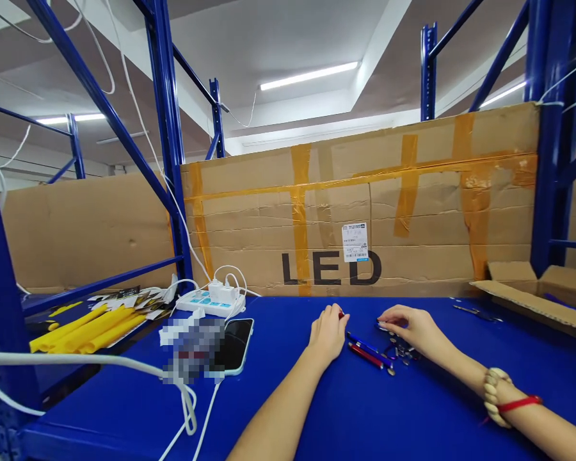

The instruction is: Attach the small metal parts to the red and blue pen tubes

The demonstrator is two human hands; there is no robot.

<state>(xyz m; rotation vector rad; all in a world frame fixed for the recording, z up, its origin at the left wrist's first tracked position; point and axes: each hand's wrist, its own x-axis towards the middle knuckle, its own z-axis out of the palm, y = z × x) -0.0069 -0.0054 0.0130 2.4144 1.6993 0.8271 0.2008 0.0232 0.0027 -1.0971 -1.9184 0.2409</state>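
Note:
My left hand [327, 333] rests on the blue table [345, 410] with its fingers curled around a small red piece [340, 314]. My right hand [408, 326] lies a little to the right, fingers bent down onto a heap of small dark parts [398, 349]. Between the two hands lie a blue pen [365, 344] and a red pen [365, 356]. A bead bracelet [493, 394] and a red string sit on my right wrist.
A phone [235, 344] lies left of my hands beside a blurred patch. A white power strip [211, 301] with chargers stands at the back left, white cables trail forward, yellow tubes [81, 330] lie far left. A taped cardboard wall [365, 211] marked LED closes the back; an open box [542, 291] stands right.

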